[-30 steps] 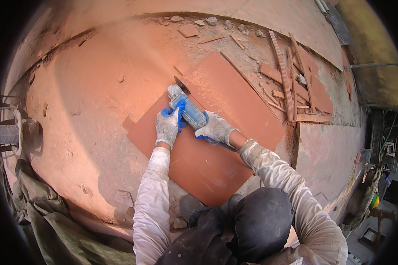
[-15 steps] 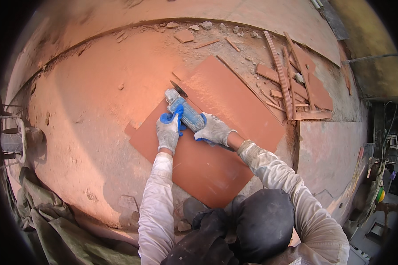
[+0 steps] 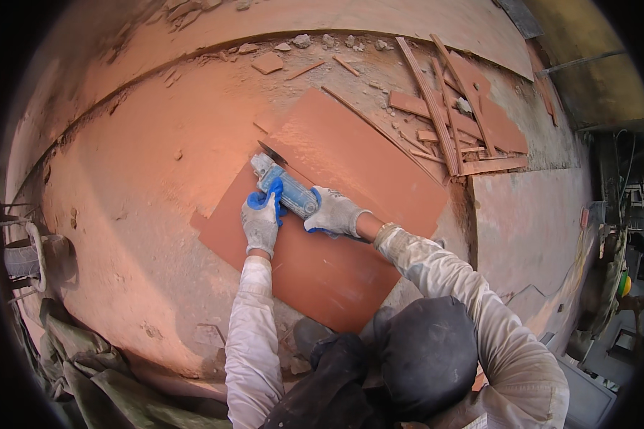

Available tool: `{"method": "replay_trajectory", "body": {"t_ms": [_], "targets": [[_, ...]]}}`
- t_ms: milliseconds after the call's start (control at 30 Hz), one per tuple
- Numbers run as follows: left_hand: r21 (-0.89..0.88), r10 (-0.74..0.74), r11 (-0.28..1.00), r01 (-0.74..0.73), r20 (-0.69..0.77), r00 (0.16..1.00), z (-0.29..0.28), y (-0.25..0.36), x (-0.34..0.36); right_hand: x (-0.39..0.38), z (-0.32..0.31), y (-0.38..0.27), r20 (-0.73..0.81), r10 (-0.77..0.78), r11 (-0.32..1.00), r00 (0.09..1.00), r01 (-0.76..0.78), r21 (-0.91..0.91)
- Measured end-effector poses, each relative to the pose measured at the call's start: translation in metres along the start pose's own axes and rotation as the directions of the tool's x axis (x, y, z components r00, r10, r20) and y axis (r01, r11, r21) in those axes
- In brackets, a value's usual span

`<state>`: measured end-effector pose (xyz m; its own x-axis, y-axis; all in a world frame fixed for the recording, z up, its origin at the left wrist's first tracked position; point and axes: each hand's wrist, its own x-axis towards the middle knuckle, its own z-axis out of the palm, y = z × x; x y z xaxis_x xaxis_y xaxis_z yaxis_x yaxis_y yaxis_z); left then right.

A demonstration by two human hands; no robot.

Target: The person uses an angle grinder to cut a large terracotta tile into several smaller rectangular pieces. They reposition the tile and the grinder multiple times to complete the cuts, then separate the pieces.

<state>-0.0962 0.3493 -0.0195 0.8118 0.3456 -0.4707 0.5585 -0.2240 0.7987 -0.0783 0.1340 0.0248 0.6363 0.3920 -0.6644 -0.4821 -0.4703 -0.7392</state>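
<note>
A worn blue angle grinder [image 3: 298, 196] with a thin dark disc [image 3: 271, 153] is held over a reddish-brown slab [image 3: 350, 268]. The disc is at the slab's far left edge, by a line running across the surface; whether it touches cannot be told. My left hand [image 3: 261, 220], in a grey glove with blue palm and fingers, is closed around the grinder near its head. Further back, my right hand [image 3: 338, 213], gloved alike, wraps the rear of the body. The right hand's fingers are partly hidden beneath the tool.
Narrow reddish strips [image 3: 434, 107] and broken pieces lie piled at far right. Stone rubble [image 3: 302, 41] lines a ledge at the far side. Orange dust covers the floor [image 3: 143, 186]. Crumpled green cloth [image 3: 86, 357] is at near left, beside a round container [image 3: 25, 257]. My dark-clad knees [image 3: 429, 357] are close to the slab.
The view has shifted, so most of the scene sits further left. The grinder has come slightly nearer to me relative to the slab. Both hands keep their hold.
</note>
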Motion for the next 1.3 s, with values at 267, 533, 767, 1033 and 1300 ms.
{"method": "replay_trajectory", "body": {"t_ms": [267,533,767,1033,1300], "targets": [[0.078,0.064,0.995,-0.065,0.020,0.998,0.004,0.003,-0.020,-0.007,0.001,0.021,-0.002,-0.016,0.999,1.000,0.016,-0.044],[0.166,0.041,0.985,-0.043,0.017,0.999,0.012,0.001,-0.036,-0.020,-0.001,0.038,0.002,-0.029,0.998,1.000,0.029,-0.054],[0.287,0.147,0.945,-0.155,0.049,0.988,0.018,-0.019,-0.041,-0.037,-0.005,0.051,0.001,-0.032,0.997,1.000,0.032,-0.076],[0.323,0.182,0.927,-0.190,0.057,0.982,0.031,-0.039,-0.059,-0.063,-0.010,0.068,0.032,0.015,0.998,0.999,-0.013,-0.060],[0.379,0.204,0.897,-0.227,0.099,0.974,0.041,-0.035,-0.084,-0.072,-0.004,0.104,-0.039,-0.086,0.982,0.996,0.078,-0.172]]}}
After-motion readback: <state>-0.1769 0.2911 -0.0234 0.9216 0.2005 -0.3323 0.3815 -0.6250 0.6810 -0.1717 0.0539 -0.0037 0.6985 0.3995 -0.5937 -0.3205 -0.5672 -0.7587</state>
